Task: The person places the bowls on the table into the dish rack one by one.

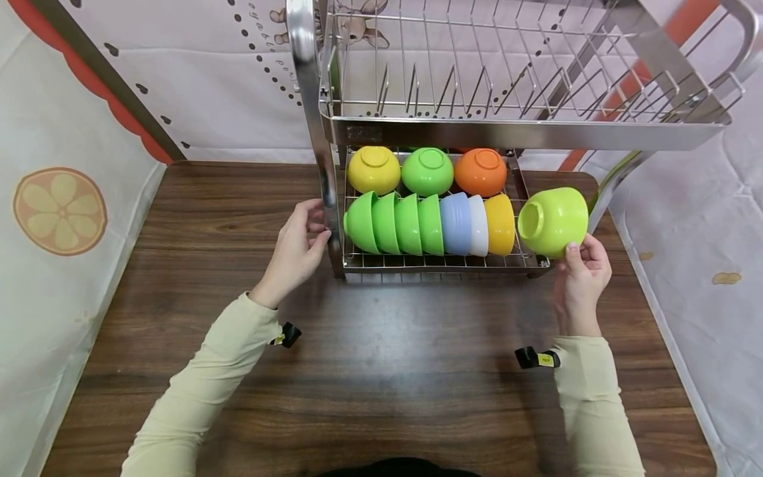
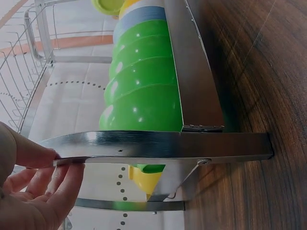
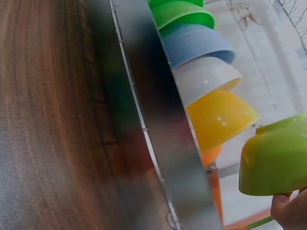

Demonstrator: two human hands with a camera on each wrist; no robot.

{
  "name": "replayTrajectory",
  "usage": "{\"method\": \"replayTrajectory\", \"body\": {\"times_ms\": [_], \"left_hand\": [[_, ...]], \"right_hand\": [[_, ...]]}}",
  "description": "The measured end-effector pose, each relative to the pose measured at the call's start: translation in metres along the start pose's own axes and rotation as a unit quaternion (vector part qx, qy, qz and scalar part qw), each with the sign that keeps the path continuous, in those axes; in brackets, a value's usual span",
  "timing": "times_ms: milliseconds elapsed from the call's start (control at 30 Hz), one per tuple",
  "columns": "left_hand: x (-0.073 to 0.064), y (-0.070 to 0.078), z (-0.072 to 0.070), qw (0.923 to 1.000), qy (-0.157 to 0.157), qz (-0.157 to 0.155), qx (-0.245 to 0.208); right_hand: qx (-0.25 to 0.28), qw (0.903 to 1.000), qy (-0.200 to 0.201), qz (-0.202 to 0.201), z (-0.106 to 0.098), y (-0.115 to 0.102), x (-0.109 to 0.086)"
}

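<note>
A lime-green bowl (image 1: 554,222) is pinched by its rim in my right hand (image 1: 584,281), tilted sideways at the right end of the lower rack. My left hand (image 1: 298,245) grips the left upright of the metal dish rack (image 2: 144,146), thumb on one side and fingers on the other. Along the lower shelf's front lies a row of nested bowls on their sides: several green bowls (image 1: 408,225), a blue bowl (image 1: 456,224), a white bowl (image 1: 479,225) and a yellow-orange bowl (image 1: 499,225). The right wrist view shows the held bowl apart from that row.
Behind the row, a yellow bowl (image 1: 374,170), a green bowl (image 1: 428,172) and an orange bowl (image 1: 481,172) stand upside down. The upper wire shelf (image 1: 524,136) overhangs them. The rack stands at the back of a dark wooden table (image 1: 381,377), before patterned cloth (image 1: 232,99).
</note>
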State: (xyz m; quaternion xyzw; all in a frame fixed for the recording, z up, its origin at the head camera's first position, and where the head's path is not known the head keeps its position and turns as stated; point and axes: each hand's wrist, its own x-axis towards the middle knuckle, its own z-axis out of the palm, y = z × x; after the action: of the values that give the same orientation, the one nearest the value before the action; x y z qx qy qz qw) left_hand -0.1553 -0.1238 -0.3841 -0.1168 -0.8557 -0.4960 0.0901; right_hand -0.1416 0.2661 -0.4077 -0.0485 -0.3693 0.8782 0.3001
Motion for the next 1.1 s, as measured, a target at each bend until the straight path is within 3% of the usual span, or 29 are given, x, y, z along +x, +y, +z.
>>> {"method": "replayTrajectory", "body": {"times_ms": [300,500,833,1100], "left_hand": [[0.0,0.001,0.0,1.0,-0.002,-0.005,-0.005],[0.0,0.001,0.0,1.0,-0.003,-0.003,-0.002],[0.0,-0.002,0.001,1.0,-0.002,0.003,-0.001],[0.001,-0.001,0.0,0.9999,-0.003,0.012,0.004]], "right_hand": [[-0.03,0.999,0.016,0.03,-0.008,0.016,0.005],[-0.031,0.9968,0.01,0.073,-0.007,0.02,0.009],[-0.069,0.9819,0.012,0.176,-0.007,0.023,0.017],[-0.112,0.9737,0.022,0.197,-0.004,0.025,0.019]]}}
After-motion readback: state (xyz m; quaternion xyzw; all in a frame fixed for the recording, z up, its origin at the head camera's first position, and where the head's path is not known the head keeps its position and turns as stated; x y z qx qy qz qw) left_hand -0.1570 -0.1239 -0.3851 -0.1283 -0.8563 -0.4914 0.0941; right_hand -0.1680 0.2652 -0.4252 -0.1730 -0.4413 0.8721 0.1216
